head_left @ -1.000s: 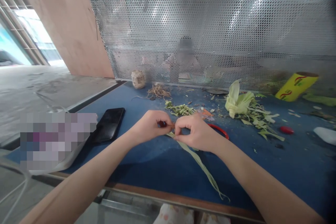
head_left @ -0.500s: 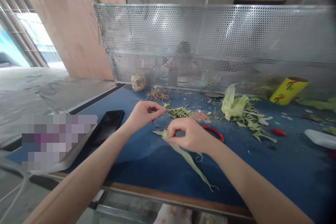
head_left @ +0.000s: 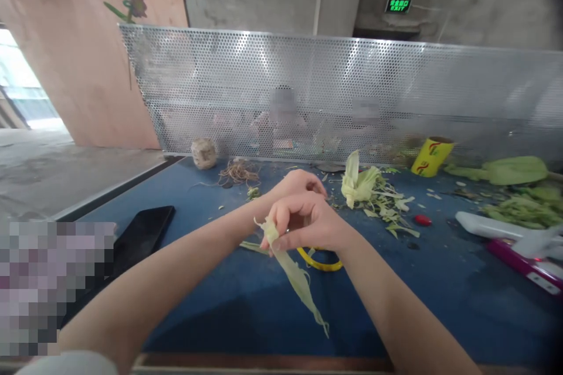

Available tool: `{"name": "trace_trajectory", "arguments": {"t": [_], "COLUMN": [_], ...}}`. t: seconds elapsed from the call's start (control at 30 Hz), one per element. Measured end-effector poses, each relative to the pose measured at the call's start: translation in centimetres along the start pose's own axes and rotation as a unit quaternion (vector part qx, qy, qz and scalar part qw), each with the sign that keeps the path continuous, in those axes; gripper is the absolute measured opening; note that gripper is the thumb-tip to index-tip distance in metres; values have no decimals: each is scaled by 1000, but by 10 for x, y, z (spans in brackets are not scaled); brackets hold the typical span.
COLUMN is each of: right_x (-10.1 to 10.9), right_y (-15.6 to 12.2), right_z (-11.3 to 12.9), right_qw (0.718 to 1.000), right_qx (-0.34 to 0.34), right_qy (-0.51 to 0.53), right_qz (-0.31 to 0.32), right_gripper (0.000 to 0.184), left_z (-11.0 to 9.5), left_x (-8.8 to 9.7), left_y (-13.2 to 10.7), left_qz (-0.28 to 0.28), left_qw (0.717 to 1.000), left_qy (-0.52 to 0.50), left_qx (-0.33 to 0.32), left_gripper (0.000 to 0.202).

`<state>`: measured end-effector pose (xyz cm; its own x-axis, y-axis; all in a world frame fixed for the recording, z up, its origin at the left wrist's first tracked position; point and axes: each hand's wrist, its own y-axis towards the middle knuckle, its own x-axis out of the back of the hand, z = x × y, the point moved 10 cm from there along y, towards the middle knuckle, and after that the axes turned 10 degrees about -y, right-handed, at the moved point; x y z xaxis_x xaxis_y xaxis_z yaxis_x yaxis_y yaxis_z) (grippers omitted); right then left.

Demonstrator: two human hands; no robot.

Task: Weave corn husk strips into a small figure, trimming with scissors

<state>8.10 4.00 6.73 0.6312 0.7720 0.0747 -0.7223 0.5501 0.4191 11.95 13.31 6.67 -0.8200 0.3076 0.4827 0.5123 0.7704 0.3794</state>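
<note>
Pinching a pale strip (head_left: 299, 282) between right fingers (head_left: 282, 211), left hand (head_left: 302, 181) partly hidden behind, its fingers' hold unclear

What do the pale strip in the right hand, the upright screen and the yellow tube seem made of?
Pale strip: probably plant husk or leaf, matte, with frayed ends.
Upright screen: likely metal, shiny grey, perforated, showing glints.
Yellow tube: smooth-looking, printed, holding its round shape; cardboard or plastic, I can't tell.
</note>
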Motion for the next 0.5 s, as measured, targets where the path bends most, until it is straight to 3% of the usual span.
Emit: {"name": "trace_trajectory", "arguments": {"t": [0.1,0.2,0.3,0.37,0.43,0.5], "right_x": [11,28,46,55,62,66], "right_y": [-2,-4,-7,-9,-10,-10], "right_z": [3,0,-7,-13,-18,-21], "right_qw": [1000,1000,998,996,992,987], "right_qx": [12,9,-12,-32,-45,-57], "right_qy": [16,-10,-37,-51,-68,-98], "right_qz": [1,-18,-49,-72,-93,-109], "right_gripper": [13,12,12,12,13,14], "left_z": [-10,-16,1,13,20,26], "left_x": [-40,-56,-35,-10,17,33], "left_y": [49,72,64,42,13,-20], "left_qz": [69,100,75,70,76,118], "left_qw": [997,992,994,992,989,979], "left_qy": [-8,-32,-84,-94,-101,-118], "left_qx": [-32,-63,4,45,75,120], "left_gripper": [29,38,20,40,47,53]}}
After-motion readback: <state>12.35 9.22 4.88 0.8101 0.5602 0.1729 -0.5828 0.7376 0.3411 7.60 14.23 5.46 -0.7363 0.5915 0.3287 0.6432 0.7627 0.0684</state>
